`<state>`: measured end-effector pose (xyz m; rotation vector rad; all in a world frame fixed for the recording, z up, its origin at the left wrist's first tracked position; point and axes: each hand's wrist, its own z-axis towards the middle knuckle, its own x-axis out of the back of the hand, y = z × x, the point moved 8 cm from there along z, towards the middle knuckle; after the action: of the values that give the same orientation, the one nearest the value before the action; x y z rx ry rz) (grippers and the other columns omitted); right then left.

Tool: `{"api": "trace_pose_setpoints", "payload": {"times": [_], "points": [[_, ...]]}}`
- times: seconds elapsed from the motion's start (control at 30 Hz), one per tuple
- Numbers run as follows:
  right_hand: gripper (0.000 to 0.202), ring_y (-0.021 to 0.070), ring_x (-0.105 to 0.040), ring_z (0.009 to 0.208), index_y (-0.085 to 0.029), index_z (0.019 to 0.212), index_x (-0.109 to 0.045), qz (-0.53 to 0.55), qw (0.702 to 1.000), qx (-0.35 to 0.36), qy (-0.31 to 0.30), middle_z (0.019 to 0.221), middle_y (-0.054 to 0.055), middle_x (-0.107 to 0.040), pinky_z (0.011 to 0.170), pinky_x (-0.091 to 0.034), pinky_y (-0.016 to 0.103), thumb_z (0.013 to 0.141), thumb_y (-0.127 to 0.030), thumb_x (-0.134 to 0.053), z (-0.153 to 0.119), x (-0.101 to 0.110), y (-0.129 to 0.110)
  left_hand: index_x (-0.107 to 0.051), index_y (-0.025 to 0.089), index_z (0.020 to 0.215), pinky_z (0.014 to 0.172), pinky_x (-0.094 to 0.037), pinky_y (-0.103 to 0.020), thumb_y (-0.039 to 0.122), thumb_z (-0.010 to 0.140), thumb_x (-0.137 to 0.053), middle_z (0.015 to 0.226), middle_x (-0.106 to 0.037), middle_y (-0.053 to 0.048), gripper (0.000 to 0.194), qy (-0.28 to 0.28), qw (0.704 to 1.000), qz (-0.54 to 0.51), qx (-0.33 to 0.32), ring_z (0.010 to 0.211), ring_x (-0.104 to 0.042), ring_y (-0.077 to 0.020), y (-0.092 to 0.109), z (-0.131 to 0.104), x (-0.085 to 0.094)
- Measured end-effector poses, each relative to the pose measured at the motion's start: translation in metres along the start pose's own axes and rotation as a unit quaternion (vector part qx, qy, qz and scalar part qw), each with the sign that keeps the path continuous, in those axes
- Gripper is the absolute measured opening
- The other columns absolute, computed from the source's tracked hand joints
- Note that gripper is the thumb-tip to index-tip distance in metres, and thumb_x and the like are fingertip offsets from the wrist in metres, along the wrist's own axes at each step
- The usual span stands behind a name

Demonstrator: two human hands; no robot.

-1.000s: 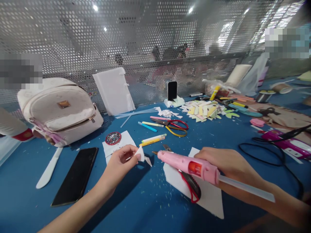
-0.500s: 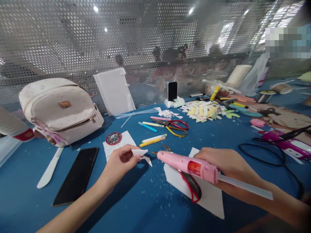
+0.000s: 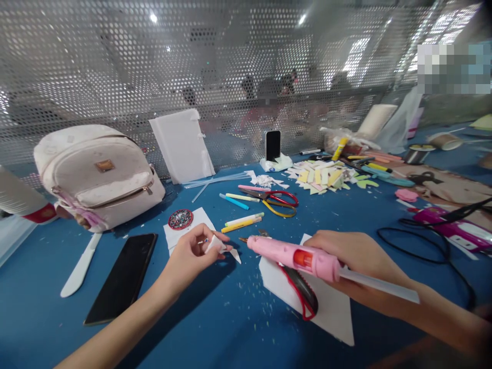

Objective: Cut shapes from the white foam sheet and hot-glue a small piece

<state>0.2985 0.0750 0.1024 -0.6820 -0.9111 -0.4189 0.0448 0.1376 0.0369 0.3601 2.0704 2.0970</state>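
Between the thumb and fingers of my left hand is a small folded piece of white paper, with a pointed end sticking out to the right. My right hand is wrapped round a pink hot glue gun. A clear glue stick juts from its back, and its metal nozzle points left toward the paper, a short gap away. Under the glue gun, a black and red utility knife lies on a white sheet. Behind my left hand, a round glittery disc with a red rim rests on white paper.
A black phone and a white plastic knife lie left, before a white backpack. Markers and scissors lie ahead. Paper strips are heaped behind. At right are a black cable and a purple device.
The fingers of my left hand have turned the white paper, so its top flap now tilts differently. The glue gun has shifted slightly left in my right hand.
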Motion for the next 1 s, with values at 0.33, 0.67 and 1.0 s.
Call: {"api": "trace_pose_setpoints", "payload": {"times": [0.33, 0.67, 1.0], "points": [[0.047, 0.0173, -0.061, 0.067, -0.019, 0.100, -0.064, 0.000, 1.000, 0.002, -0.015, 0.082, 0.005, -0.068, 0.059, -0.039, 0.028, 0.103, -0.058, -0.037, 0.006, -0.014, -0.002, -0.068, 0.016, 0.079, 0.062, -0.052, -0.021, 0.039, 0.079, -0.081, 0.067, -0.069, -0.002, 0.027, 0.039, 0.999, 0.013, 0.005, 0.058, -0.062, -0.0110, 0.001, -0.004, 0.006], [0.034, 0.0175, -0.059, 0.066, -0.020, 0.100, -0.061, -0.057, 0.998, 0.041, -0.007, 0.079, 0.004, -0.067, 0.059, -0.036, 0.028, 0.104, -0.047, -0.040, 0.014, -0.017, -0.012, -0.066, 0.016, 0.076, 0.053, -0.053, -0.023, 0.039, 0.073, -0.084, 0.060, -0.068, -0.003, 0.030, 0.019, 1.000, 0.015, 0.018, 0.051, -0.065, -0.0147, -0.004, -0.010, -0.005], [0.028, 0.0164, -0.056, 0.065, -0.020, 0.101, -0.060, -0.059, 0.996, 0.059, 0.004, 0.079, 0.003, -0.065, 0.059, -0.034, 0.028, 0.104, -0.041, -0.042, 0.013, -0.017, -0.014, -0.064, 0.017, 0.076, 0.053, -0.053, -0.022, 0.038, 0.077, -0.081, 0.061, -0.067, -0.001, 0.027, 0.014, 1.000, 0.024, 0.009, 0.053, -0.065, -0.0140, 0.000, -0.012, -0.007]]}}
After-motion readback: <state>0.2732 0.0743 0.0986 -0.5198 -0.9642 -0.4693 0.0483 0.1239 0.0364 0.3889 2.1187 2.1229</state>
